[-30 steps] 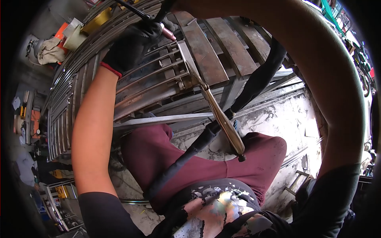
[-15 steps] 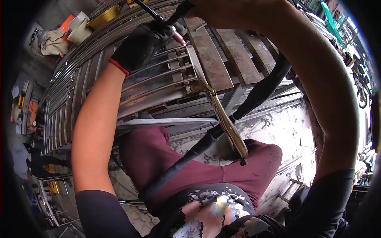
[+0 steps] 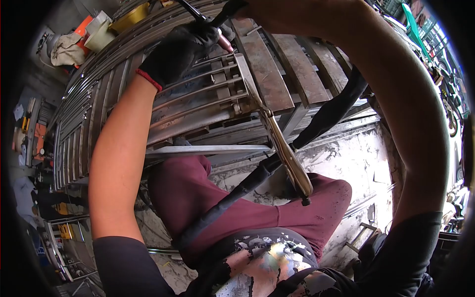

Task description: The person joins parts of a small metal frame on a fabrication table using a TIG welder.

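Note:
My left hand, in a black glove with a red cuff, curls its fingers around the head of a welding torch. The torch's pink nozzle points down at the corner of a metal frame with parallel bars. At the top edge, my right hand grips the torch's black handle and is partly cut off by the picture. Locking pliers hang from the frame's near end, their handles reaching over my knee. A black-sleeved cable runs across beneath my right forearm.
The frame lies on a slatted steel bench. Thin metal rods lie at the left. Buckets and a cloth bag stand at the far left. A metal bar crosses just above my knees.
The view has shifted slightly, and the frame and pliers appear a little further right. The nozzle stays at the frame's corner, and both hands keep nearly the same pose.

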The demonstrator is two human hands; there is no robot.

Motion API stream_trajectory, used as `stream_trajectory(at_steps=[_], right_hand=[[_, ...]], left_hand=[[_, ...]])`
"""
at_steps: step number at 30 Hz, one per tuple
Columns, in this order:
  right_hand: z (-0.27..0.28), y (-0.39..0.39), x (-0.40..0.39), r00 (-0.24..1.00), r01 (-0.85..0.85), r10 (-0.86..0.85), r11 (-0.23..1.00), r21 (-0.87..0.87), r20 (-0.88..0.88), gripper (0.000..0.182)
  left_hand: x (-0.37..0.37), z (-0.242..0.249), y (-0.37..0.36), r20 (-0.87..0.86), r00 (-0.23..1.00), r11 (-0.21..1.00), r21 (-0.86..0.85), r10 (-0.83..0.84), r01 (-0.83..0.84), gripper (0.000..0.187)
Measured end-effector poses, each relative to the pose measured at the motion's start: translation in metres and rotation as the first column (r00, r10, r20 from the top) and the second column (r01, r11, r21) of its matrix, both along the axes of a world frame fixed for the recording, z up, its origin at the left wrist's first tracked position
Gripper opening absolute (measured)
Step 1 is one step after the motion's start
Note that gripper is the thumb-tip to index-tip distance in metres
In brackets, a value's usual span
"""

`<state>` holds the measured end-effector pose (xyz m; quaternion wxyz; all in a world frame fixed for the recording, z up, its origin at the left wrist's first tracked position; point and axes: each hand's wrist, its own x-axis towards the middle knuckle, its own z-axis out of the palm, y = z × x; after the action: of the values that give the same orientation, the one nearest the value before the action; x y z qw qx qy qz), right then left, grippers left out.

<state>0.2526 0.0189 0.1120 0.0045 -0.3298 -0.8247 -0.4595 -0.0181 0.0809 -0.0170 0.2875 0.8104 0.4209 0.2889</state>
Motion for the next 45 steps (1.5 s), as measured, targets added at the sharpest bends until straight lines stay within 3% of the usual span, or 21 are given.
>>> stream_trajectory(at_steps=[5, 9, 12, 13, 16, 18, 21, 26, 30, 33, 37, 39, 42, 43, 45], right_hand=[[0.005, 0.001, -0.005, 0.997, 0.079, -0.078, 0.993, -0.088, 0.02, 0.025], [0.002, -0.007, -0.001, 1.0, 0.008, -0.008, 0.999, -0.034, -0.003, 0.026], [0.009, -0.006, -0.006, 0.997, 0.051, -0.061, 0.985, -0.168, -0.052, 0.023], [0.008, -0.003, -0.005, 0.996, 0.04, -0.053, 0.983, -0.179, -0.068, 0.022], [0.004, 0.004, -0.005, 0.997, 0.039, -0.048, 0.987, -0.155, -0.055, 0.022], [0.002, 0.006, -0.005, 1.0, 0.027, -0.028, 0.997, -0.079, -0.007, 0.026], [-0.002, 0.004, -0.001, 1.0, -0.031, 0.031, 0.999, -0.011, -0.005, 0.028], [0.0, 0.007, -0.008, 0.993, 0.111, -0.109, 0.993, -0.046, 0.033, 0.029], [-0.004, 0.006, 0.0, 1.0, 0.014, -0.014, 1.0, 0.0, -0.001, 0.029], [-0.005, 0.004, 0.0, 0.999, 0.032, -0.032, 0.999, 0.012, 0.011, 0.027], [-0.004, 0.004, -0.001, 1.0, 0.015, -0.016, 1.0, -0.021, -0.011, 0.026], [0.004, 0.002, -0.003, 0.998, 0.042, -0.048, 0.992, -0.123, -0.051, 0.026], [-0.004, 0.0, 0.0, 0.994, -0.029, 0.024, 0.999, -0.042, -0.111, 0.024], [-0.003, 0.005, -0.001, 0.995, -0.001, -0.007, 0.997, -0.071, -0.101, 0.024], [-0.004, 0.006, 0.0, 0.996, -0.037, 0.034, 0.999, -0.037, -0.082, 0.024]], left_hand=[[0.005, 0.005, -0.005, 0.044, 0.999, 1.0, -0.021, -0.017, 0.018, 0.04], [0.0, 0.003, 0.0, -0.051, 0.995, 0.993, 0.078, -0.084, 0.088, 0.039], [-0.005, -0.006, 0.01, 0.035, 0.998, 0.999, -0.023, -0.043, 0.044, 0.034], [-0.008, -0.009, 0.01, 0.147, 0.981, 0.992, 0.003, -0.126, 0.127, 0.031], [-0.014, -0.013, 0.013, 0.021, 0.989, 0.965, 0.222, -0.144, 0.136, 0.026], [0.003, 0.0, -0.006, 0.093, 0.995, 0.997, 0.077, -0.035, 0.028, 0.031], [0.0, -0.004, 0.002, 0.121, 0.993, 0.998, -0.059, 0.005, 0.002, 0.033], [0.0, -0.012, 0.008, 0.213, 0.977, 0.995, -0.099, 0.012, 0.01, 0.034], [-0.002, -0.007, 0.007, 0.175, 0.984, 0.987, -0.158, 0.029, -0.001, 0.04], [0.003, -0.001, 0.0, 0.138, 0.99, 0.987, -0.159, 0.029, -0.006, 0.043], [-0.001, 0.0, 0.004, 0.017, 0.995, 0.995, 0.018, -0.101, 0.1, 0.033], [-0.013, -0.004, 0.007, 0.155, 0.975, 0.983, -0.067, -0.156, 0.168, 0.027], [-0.011, -0.018, 0.021, 0.187, 0.961, 0.976, 0.109, -0.205, 0.187, 0.023], [-0.014, -0.021, 0.023, 0.206, 0.96, 0.982, 0.041, -0.19, 0.185, 0.025], [-0.006, -0.003, 0.007, 0.074, 0.99, 0.993, -0.001, -0.121, 0.121, 0.027]])
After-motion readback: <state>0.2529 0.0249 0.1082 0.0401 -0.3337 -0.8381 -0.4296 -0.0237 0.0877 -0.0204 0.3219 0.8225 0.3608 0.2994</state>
